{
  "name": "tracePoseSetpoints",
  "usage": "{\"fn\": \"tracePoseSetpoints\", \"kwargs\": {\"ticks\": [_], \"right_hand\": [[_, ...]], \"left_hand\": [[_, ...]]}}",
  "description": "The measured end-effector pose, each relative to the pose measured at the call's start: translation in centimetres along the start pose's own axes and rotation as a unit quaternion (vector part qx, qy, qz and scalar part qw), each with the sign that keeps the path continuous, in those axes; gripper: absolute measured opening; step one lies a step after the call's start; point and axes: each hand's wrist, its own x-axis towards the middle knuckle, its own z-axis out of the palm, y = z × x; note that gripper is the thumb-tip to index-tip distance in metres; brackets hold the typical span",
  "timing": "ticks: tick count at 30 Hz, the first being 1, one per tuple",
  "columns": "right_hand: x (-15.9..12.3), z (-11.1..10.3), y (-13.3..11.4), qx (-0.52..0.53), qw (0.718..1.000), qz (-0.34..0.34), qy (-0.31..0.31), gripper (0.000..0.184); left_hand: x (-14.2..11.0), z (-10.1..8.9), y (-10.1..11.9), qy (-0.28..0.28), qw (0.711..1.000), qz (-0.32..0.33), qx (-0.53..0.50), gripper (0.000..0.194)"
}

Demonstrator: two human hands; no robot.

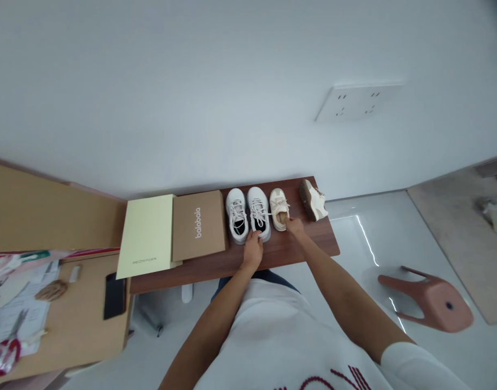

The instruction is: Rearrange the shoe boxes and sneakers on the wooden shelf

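So the worktop [216, 269] is reddish-brown wood grain with a slight sheen. Left of the white sneakers [259, 208], the brown box [200, 225] looks like matt cardboard; further left, the pale yellow box [146, 233] seems smooth. Right of them, way off, there's a smooth pink plastic-looking stool [445, 303].

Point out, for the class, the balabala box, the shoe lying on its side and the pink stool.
Balabala box [185, 227]: head view, on its lid.
Shoe lying on its side [306, 199]: head view, on its brown sole.
Pink stool [438, 301]: head view, on its seat.
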Motion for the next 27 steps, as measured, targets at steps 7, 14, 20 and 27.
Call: {"fn": "tracePoseSetpoints", "kwargs": {"ticks": [7,14,20,27], "right_hand": [[1.6,-5.5,3.7,-0.028,0.968,0.048,0.247,0.046],[3.6,-9.5,7.3,-0.107,0.991,0.014,0.075,0.041],[1.5,-7.1,5.4,-0.166,0.982,-0.092,0.007,0.025],[-0.7,-6.0,2.9,-0.284,0.956,-0.058,-0.032,0.033]], "left_hand": [[0.2,0.4,-1.4,0.005,0.997,0.039,0.063,0.043],[0.2,0.3,-1.8,0.006,0.998,0.05,0.049,0.042],[0.3,0.0,-1.8,0.008,0.997,0.062,0.049,0.035],[0.4,-0.1,-1.7,0.016,0.996,0.069,0.056,0.03]]}}
